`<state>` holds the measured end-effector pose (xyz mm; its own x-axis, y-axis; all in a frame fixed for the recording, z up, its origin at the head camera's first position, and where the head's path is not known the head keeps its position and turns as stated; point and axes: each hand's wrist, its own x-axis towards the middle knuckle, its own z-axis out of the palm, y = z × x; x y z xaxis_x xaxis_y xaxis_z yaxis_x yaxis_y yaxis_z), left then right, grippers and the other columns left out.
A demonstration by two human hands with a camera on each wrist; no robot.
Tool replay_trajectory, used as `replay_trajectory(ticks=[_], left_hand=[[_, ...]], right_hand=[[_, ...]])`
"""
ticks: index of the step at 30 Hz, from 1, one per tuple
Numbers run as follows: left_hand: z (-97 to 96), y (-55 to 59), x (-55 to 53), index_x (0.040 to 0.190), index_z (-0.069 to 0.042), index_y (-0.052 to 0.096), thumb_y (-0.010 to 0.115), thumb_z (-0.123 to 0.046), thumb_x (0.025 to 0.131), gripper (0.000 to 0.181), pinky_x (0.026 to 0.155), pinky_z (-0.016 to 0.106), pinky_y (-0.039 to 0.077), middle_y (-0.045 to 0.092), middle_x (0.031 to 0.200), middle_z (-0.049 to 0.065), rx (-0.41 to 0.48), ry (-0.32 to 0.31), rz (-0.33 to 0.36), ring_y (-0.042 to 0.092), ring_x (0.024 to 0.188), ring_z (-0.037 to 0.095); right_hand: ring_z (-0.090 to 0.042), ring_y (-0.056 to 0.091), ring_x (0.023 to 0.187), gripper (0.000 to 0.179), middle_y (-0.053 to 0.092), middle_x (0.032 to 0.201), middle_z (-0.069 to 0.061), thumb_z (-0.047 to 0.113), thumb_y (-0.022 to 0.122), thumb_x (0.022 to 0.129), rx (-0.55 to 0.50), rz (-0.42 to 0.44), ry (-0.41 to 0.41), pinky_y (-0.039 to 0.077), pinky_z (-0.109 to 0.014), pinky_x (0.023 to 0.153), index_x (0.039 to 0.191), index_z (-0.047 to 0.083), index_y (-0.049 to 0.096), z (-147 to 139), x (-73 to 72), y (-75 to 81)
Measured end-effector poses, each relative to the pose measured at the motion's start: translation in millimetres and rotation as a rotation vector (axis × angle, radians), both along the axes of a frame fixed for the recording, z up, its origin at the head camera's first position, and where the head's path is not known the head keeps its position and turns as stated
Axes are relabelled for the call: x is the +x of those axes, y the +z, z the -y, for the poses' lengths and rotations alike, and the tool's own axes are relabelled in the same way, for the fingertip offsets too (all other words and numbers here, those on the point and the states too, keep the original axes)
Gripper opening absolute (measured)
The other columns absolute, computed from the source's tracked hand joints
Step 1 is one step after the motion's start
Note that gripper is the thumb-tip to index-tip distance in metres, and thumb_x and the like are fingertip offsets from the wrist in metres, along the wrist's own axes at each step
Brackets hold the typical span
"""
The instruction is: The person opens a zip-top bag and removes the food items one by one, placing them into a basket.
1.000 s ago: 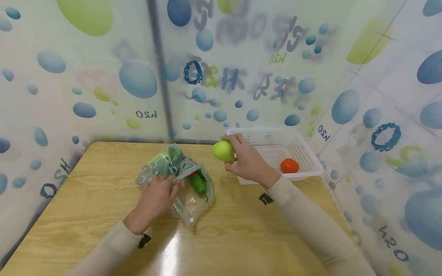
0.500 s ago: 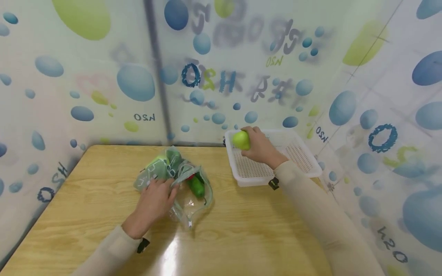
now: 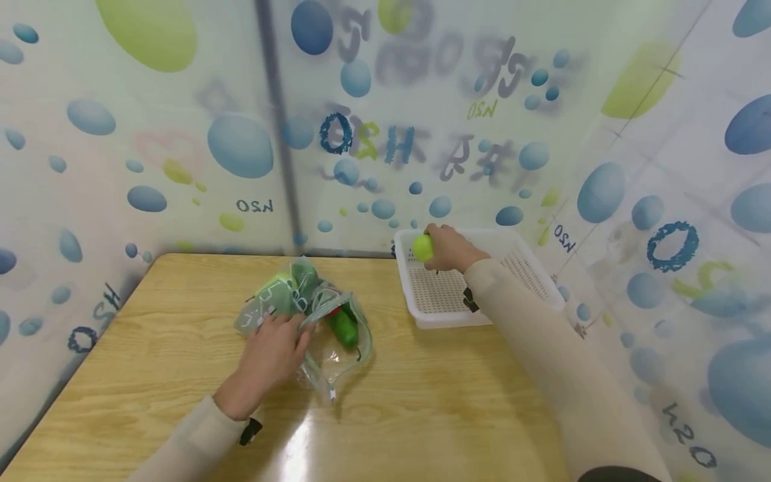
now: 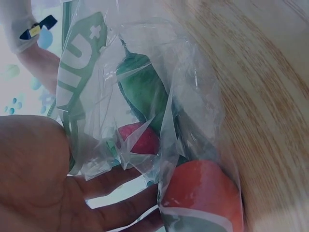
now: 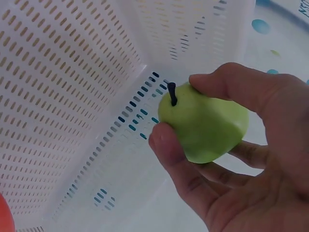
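My right hand [image 3: 450,249] holds a green pear [image 5: 207,121] with a dark stem, thumb and fingers around it. It hangs inside the white perforated basket [image 3: 408,291], near its back left corner. My left hand [image 3: 268,358] grips the rim of a clear plastic bag [image 4: 195,72] with green print, lying on the table. A green pepper [image 3: 343,328] shows in the bag's mouth. Beside it, the left wrist view has a small red item [image 4: 137,138] and a larger orange-red one [image 4: 203,188] in the bag.
The wooden table [image 3: 421,408] meets a bubble-patterned wall [image 3: 385,181] at the back, with another wall on the right. A red round item [image 5: 5,217] sits in the basket, hidden by my arm in the head view.
My right hand has carried the pear rightward from beside the basket to inside its left end, and lower. The left hand stays on the bag.
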<state>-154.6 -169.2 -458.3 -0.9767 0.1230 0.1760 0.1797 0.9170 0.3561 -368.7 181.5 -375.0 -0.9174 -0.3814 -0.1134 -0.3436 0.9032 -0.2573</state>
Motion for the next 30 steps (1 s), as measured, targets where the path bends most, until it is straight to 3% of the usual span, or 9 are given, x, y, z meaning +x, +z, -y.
replay_trajectory(ticks=[12,22,26,30], left_hand=[[-1.7,0.7,-0.8,0.105,-0.011,0.074,0.062,-0.032,0.122,0.029,0.08,0.063,0.06,0.079,0.107,0.018,0.014,0.001,0.031,0.072,0.106,0.047],[0.5,3.1,-2.3,0.105,-0.011,0.073,0.062,-0.032,0.121,0.028,0.081,0.066,0.06,0.079,0.109,0.021,0.019,-0.008,0.034,0.072,0.106,0.05],[0.1,3.6,-3.5,0.117,-0.005,0.078,0.063,-0.033,0.121,0.031,0.09,0.075,0.06,0.08,0.118,0.026,0.02,-0.011,0.04,0.072,0.114,0.055],[-0.3,3.8,-3.3,0.131,0.002,0.079,0.066,-0.034,0.119,0.04,0.097,0.08,0.06,0.08,0.127,0.031,0.012,-0.005,0.035,0.072,0.121,0.059]], right_hand=[[-0.029,0.072,0.105,0.051,0.075,0.13,-0.015,0.014,0.087,0.098,0.095,0.223,-0.057,0.061,-0.041,0.093,0.144,0.005,0.065,13,-4.9,-0.7],[-0.029,0.071,0.11,0.049,0.075,0.131,-0.015,0.013,0.086,0.102,0.165,0.268,-0.075,0.06,-0.044,0.103,0.145,0.004,0.066,19,-7.1,-0.8],[-0.032,0.073,0.117,0.056,0.074,0.143,-0.018,0.014,0.084,0.102,0.169,0.252,-0.086,0.061,-0.048,0.107,0.152,0.004,0.063,19,-8.9,-0.3],[-0.038,0.072,0.138,0.068,0.066,0.163,-0.021,0.016,0.082,0.105,0.159,0.238,-0.076,0.059,-0.056,0.12,0.166,0.004,0.054,19,-6.8,0.9]])
